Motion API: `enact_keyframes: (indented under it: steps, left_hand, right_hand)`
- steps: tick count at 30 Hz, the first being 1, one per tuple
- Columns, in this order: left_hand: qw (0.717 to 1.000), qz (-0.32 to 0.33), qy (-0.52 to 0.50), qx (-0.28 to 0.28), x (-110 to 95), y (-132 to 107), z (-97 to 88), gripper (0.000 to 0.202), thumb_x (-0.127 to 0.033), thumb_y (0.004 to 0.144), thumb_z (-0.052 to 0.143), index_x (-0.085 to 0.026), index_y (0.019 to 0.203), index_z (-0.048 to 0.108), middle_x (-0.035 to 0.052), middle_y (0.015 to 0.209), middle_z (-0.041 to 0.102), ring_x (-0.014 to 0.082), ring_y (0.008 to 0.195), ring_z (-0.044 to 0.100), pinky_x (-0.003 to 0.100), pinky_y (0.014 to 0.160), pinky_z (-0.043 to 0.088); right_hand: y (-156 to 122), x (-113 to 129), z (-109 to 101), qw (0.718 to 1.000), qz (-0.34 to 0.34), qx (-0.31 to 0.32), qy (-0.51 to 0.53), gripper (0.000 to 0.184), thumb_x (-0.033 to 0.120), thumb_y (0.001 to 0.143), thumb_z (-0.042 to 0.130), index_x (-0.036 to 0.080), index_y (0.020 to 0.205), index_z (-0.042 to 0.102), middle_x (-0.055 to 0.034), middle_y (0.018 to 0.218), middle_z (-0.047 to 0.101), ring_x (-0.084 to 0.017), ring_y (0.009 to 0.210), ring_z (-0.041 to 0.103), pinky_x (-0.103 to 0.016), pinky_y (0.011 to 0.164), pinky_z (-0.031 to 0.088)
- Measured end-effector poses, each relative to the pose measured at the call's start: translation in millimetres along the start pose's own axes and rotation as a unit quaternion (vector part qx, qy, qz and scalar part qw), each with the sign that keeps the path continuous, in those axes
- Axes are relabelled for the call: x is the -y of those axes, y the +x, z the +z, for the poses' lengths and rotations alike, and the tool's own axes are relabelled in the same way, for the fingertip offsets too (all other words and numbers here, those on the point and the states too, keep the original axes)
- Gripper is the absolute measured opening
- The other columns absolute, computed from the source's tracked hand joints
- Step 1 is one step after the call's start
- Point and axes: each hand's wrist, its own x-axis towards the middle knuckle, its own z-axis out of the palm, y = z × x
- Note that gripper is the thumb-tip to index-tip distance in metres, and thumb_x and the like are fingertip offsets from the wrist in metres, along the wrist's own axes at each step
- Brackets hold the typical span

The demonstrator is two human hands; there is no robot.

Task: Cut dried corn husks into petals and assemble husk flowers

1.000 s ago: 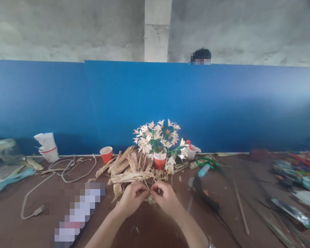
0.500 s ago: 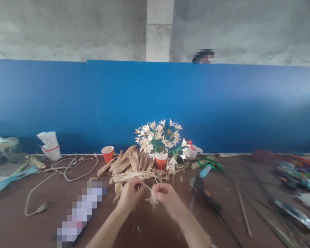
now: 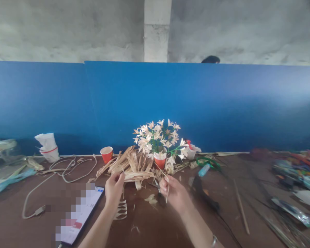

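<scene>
My left hand is closed in a pinch over the table, a tiny pale tip showing above the fingertips. Below it is a pale strip cut into petal-like loops; whether it hangs from the fingers or lies on the table I cannot tell. My right hand pinches a thin pale strip, which dangles from the fingers. Between the hands a pale petal-shaped piece lies on the table. A dark-handled tool, perhaps scissors, is partly hidden by my right hand. Dried husks lie heaped beyond.
White flowers on green stems stand in a red paper cup. Another red cup, a white cable and a phone are left. Right are a black corded tool, a stick and a colourful pile.
My hands have moved apart, the left one leftward and the right one rightward. The pale strip stretched between them now hangs from my right hand. The looped strip has come into view.
</scene>
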Motion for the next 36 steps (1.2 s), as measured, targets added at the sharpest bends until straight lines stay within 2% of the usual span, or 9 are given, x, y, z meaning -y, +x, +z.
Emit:
enact_keyframes:
  steps: [4, 8, 13, 17, 22, 26, 30, 33, 36]
  left_hand:
    - [0.991, 0.020, -0.057, 0.122, -20, -17, 11.1, 0.025, -0.042, 0.065, 0.061, -0.017, 0.060, 0.064, -0.0012, 0.055, 0.057, 0.0155, 0.057, 0.051, 0.024, 0.056, 0.038]
    - [0.924, -0.047, -0.200, 0.321, -37, -46, 25.4, 0.034, -0.047, 0.070, 0.059, -0.015, 0.063, 0.066, 0.0011, 0.056, 0.059, 0.0136, 0.056, 0.052, 0.024, 0.057, 0.040]
    - [0.889, -0.157, -0.325, 0.284, -31, -55, 32.5, 0.030, -0.039, 0.060, 0.073, -0.015, 0.057, 0.057, -0.0030, 0.051, 0.055, 0.0085, 0.047, 0.048, 0.021, 0.050, 0.038]
    - [0.896, -0.188, -0.324, 0.238, -25, -46, 32.8, 0.032, -0.039, 0.056, 0.076, -0.013, 0.054, 0.057, -0.0038, 0.046, 0.052, 0.0066, 0.042, 0.044, 0.019, 0.044, 0.034]
    - [0.911, -0.176, -0.294, 0.229, -28, -41, 30.0, 0.035, -0.045, 0.055, 0.074, -0.012, 0.063, 0.065, -0.0009, 0.052, 0.058, 0.0112, 0.051, 0.050, 0.022, 0.050, 0.038]
    - [0.936, -0.129, -0.217, 0.244, -28, -41, 27.4, 0.036, -0.047, 0.061, 0.068, -0.013, 0.054, 0.059, -0.0047, 0.046, 0.047, 0.0081, 0.046, 0.040, 0.020, 0.047, 0.030]
    - [0.912, -0.065, -0.125, 0.386, -24, -43, 25.8, 0.032, -0.044, 0.067, 0.062, -0.013, 0.057, 0.059, -0.0042, 0.048, 0.046, 0.0096, 0.049, 0.040, 0.021, 0.050, 0.031]
    - [0.887, 0.024, -0.077, 0.455, -22, -46, 23.9, 0.025, -0.038, 0.073, 0.054, -0.015, 0.068, 0.064, -0.0010, 0.057, 0.055, 0.0148, 0.060, 0.049, 0.025, 0.059, 0.038]
    - [0.898, 0.103, 0.000, 0.428, -23, -46, 22.3, 0.022, -0.028, 0.077, 0.047, -0.017, 0.070, 0.064, 0.0003, 0.060, 0.058, 0.0162, 0.063, 0.051, 0.025, 0.062, 0.039]
  right_hand:
    - [-4, -4, 9, 0.998, 0.031, 0.025, -0.054, 0.022, 0.032, 0.066, 0.065, 0.019, 0.065, 0.048, -0.0004, 0.060, 0.057, -0.009, 0.050, 0.041, -0.022, 0.050, 0.030]
    - [-5, -14, 19, 0.991, 0.086, 0.044, -0.089, 0.021, 0.029, 0.063, 0.067, 0.018, 0.064, 0.049, 0.0028, 0.050, 0.057, -0.007, 0.042, 0.040, -0.019, 0.044, 0.027]
    - [-3, -23, 25, 0.984, 0.086, 0.003, -0.158, 0.016, 0.027, 0.063, 0.064, 0.016, 0.060, 0.052, 0.0061, 0.045, 0.051, -0.005, 0.040, 0.038, -0.017, 0.043, 0.027]
    - [-1, -22, 24, 0.966, 0.060, -0.025, -0.251, 0.014, 0.027, 0.063, 0.066, 0.015, 0.067, 0.062, 0.0047, 0.050, 0.054, -0.006, 0.044, 0.042, -0.018, 0.046, 0.032]
    - [2, -17, 21, 0.923, -0.010, -0.062, -0.379, 0.023, 0.035, 0.071, 0.059, 0.013, 0.065, 0.065, 0.0012, 0.052, 0.056, -0.011, 0.050, 0.048, -0.022, 0.051, 0.037]
    - [-1, -16, 20, 0.873, -0.147, -0.090, -0.456, 0.018, 0.030, 0.076, 0.054, 0.015, 0.067, 0.061, -0.0017, 0.063, 0.059, -0.014, 0.059, 0.053, -0.023, 0.056, 0.041]
    - [-11, -13, 27, 0.825, -0.272, -0.017, -0.496, 0.011, 0.020, 0.078, 0.048, 0.018, 0.073, 0.058, -0.0093, 0.100, 0.061, -0.020, 0.093, 0.056, -0.026, 0.073, 0.044]
    - [-16, -12, 31, 0.803, -0.266, 0.050, -0.531, 0.011, 0.019, 0.081, 0.046, 0.019, 0.081, 0.057, -0.0104, 0.111, 0.059, -0.020, 0.099, 0.055, -0.029, 0.080, 0.043]
    - [-14, -15, 29, 0.807, -0.215, 0.036, -0.548, 0.012, 0.023, 0.083, 0.044, 0.018, 0.082, 0.055, -0.0064, 0.084, 0.064, -0.016, 0.074, 0.058, -0.026, 0.069, 0.044]
